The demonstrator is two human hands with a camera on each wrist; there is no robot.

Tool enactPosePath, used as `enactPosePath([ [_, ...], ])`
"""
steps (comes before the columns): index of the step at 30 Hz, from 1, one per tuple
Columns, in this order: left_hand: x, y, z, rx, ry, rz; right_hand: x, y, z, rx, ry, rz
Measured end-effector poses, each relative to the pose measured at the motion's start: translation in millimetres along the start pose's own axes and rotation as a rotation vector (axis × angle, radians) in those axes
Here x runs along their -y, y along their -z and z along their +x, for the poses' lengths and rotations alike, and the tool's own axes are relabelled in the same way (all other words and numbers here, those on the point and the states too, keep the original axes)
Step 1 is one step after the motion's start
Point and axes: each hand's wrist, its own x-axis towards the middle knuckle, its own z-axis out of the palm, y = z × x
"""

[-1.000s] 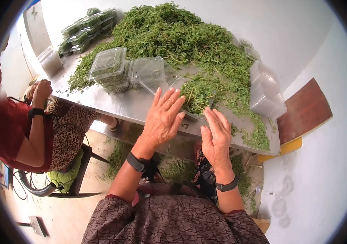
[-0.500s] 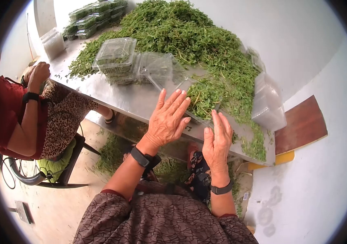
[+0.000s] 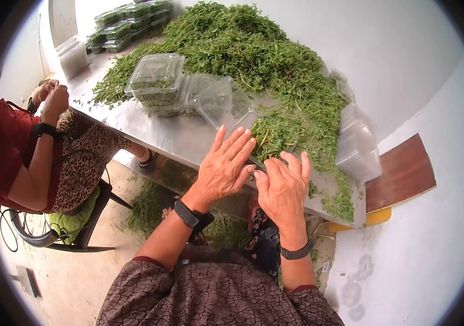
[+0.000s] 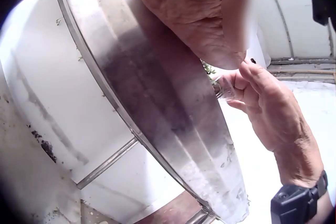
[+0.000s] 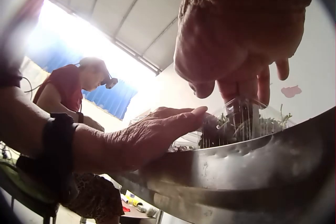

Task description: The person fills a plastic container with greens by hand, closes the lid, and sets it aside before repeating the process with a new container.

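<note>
An opened clear plastic clamshell box (image 5: 247,124) filled with leafy green sprigs (image 3: 275,133) sits at the table's near edge. My left hand (image 3: 224,168) lies palm down with straight fingers along the box's near left side. My right hand (image 3: 286,190) is at the near right side, its fingers bent lightly over the box's edge and the greens. In the right wrist view its fingertips reach down against the clear wall. The two thumbs come close together in the head view. Part of the box is hidden behind my hands.
A large heap of greens (image 3: 243,43) covers the back of the metal table (image 3: 150,133). Closed filled boxes (image 3: 158,76) stand left, more filled boxes (image 3: 129,24) behind. Nested clear boxes (image 3: 358,141) stand at right. Another person (image 3: 23,157) sits at left.
My right hand has moved left toward the left hand, and its straight fingers have bent over the box. The left hand stays flat with little movement. The head view has shifted slightly.
</note>
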Motion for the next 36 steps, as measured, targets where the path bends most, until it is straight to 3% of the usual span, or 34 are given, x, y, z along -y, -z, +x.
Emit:
enactPosePath([
  [6, 1.9, -1.9, -1.9, -0.008, 0.002, -0.001, -7.2, -2.5, 0.4, 0.046, 0.013, 0.058],
  [9, 1.6, -1.8, -1.9, -0.010, 0.004, -0.011, -14.3, -0.9, -2.5, -0.085, 0.012, 0.068],
  [13, -0.5, 1.0, -1.5, -0.015, 0.000, -0.009, -29.3, -0.1, -6.6, -0.140, -0.106, 0.076],
  [15, -0.4, 0.6, -1.5, -0.020, 0.003, -0.010, -39.0, -9.1, -9.3, -0.179, -0.247, 0.186],
  [19, -1.5, 1.4, -1.6, -0.022, 0.008, -0.012, -46.3, -19.5, -8.7, -0.106, -0.313, 0.323],
  [29, -0.6, 0.7, -1.1, -0.024, -0.010, -0.020, -45.3, -22.7, 7.4, -0.076, -0.143, 0.098],
  [31, -0.9, 0.8, -1.0, -0.023, -0.014, -0.020, -48.3, -17.9, 12.1, -0.020, -0.061, 0.066],
  [36, 0.3, -0.7, -2.0, -0.010, -0.003, -0.029, -49.1, -9.8, 26.3, 0.096, -0.049, 0.092],
])
